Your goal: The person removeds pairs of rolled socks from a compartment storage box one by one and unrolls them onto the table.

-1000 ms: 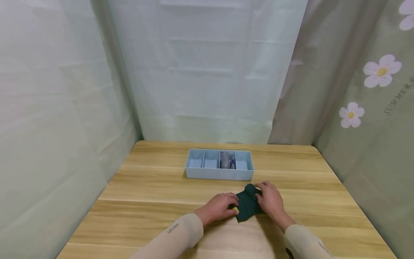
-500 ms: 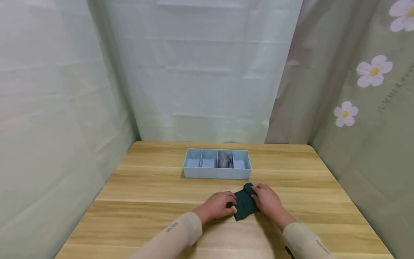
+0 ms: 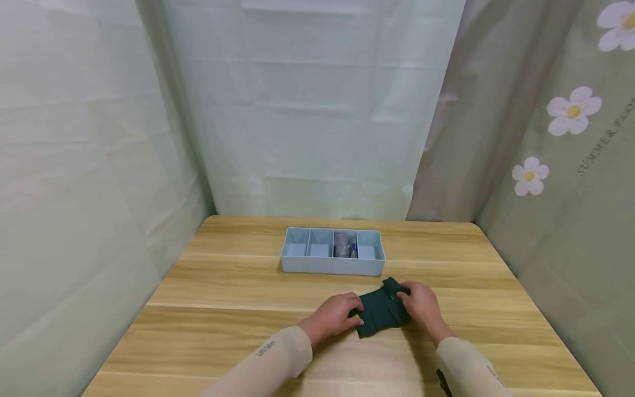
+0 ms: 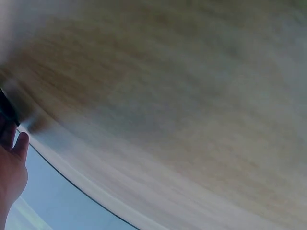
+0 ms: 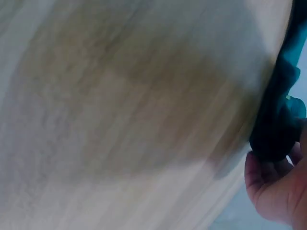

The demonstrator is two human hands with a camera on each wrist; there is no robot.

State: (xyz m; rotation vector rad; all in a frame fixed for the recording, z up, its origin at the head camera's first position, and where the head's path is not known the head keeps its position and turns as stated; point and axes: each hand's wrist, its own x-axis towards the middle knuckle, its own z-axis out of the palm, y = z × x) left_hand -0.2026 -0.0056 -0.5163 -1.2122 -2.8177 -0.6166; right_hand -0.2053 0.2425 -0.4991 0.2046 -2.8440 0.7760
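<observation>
A dark green cloth (image 3: 381,312), small and folded, lies on the wooden table between both hands. At its left end my left hand (image 3: 333,315) pinches it between thumb and fingers, with a sliver of yellow at the fingertips. My right hand (image 3: 421,306) grips the bunched upper right corner. In the right wrist view, the thumb and fingers of the right hand (image 5: 276,194) hold the thick turned end of the cloth (image 5: 273,129). Only part of the left hand (image 4: 12,172) shows at the edge of the left wrist view, beside a dark bit of cloth.
Behind the hands stands a light blue divided box (image 3: 332,266). One compartment holds a rolled grey item (image 3: 341,245) and a small blue-and-white thing (image 3: 353,248). Pale curtains (image 3: 317,138) surround the wooden table (image 3: 223,309) at the back and sides.
My right hand has moved slightly right, drawing the cloth's right end with it, so the cloth is spread wider. Less yellow shows at the left hand, which stays nearly in place.
</observation>
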